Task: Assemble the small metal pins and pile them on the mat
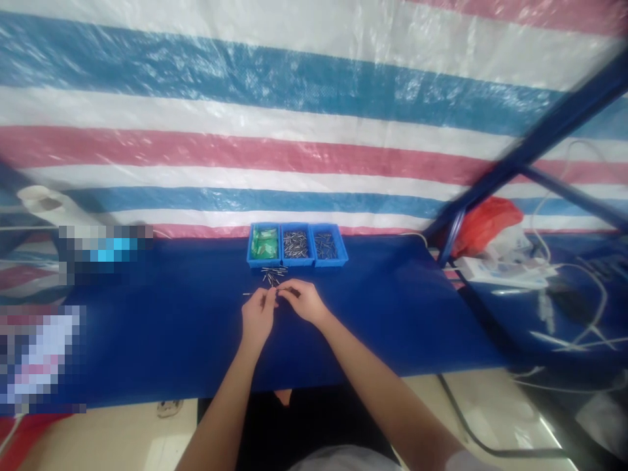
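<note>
My left hand (258,314) and my right hand (303,299) meet over the middle of the blue table. The fingers of both are pinched together. Between the right fingertips shows a thin dark metal piece (281,290), its other end reaching the left fingertips. Its exact kind is too small to make out. Just beyond the fingers lies a loose pile of slim metal pins (273,275), and one single pin (246,294) rests apart, left of my left hand.
Three joined blue bins stand behind the pile: the left bin (265,264) holds green-and-white packets, the middle bin (297,263) and right bin (331,263) hold metal pins. A striped tarp (314,157) hangs behind the blue table (171,327). Cables and a red bag (485,222) are at right.
</note>
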`<state>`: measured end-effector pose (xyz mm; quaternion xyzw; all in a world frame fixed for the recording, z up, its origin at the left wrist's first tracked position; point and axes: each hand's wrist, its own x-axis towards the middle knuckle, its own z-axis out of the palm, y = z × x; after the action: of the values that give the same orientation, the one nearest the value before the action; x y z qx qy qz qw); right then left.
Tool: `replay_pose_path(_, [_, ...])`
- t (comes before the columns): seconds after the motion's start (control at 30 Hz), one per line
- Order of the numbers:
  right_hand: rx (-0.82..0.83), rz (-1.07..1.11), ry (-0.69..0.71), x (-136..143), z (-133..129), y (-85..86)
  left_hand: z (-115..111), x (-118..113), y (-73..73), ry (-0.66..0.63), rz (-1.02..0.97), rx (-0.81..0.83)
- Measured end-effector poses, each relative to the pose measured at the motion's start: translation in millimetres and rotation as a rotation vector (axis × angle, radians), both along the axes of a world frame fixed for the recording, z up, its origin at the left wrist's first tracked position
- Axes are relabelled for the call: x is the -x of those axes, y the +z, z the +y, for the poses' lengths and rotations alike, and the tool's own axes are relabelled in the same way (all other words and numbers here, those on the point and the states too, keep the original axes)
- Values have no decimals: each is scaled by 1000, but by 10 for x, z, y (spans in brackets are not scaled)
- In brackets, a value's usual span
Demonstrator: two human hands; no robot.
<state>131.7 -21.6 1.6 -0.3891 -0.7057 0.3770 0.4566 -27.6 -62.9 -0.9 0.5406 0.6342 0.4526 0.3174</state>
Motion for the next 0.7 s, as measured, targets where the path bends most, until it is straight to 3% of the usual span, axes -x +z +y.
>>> replay_pose_path(0.33, [80, 7, -35, -2, -5, -53, -13, 10, -22, 14, -113, 7])
replay_pose_path(0.7, [76, 0, 0, -22, -11, 35, -14, 22, -12, 2, -18, 26])
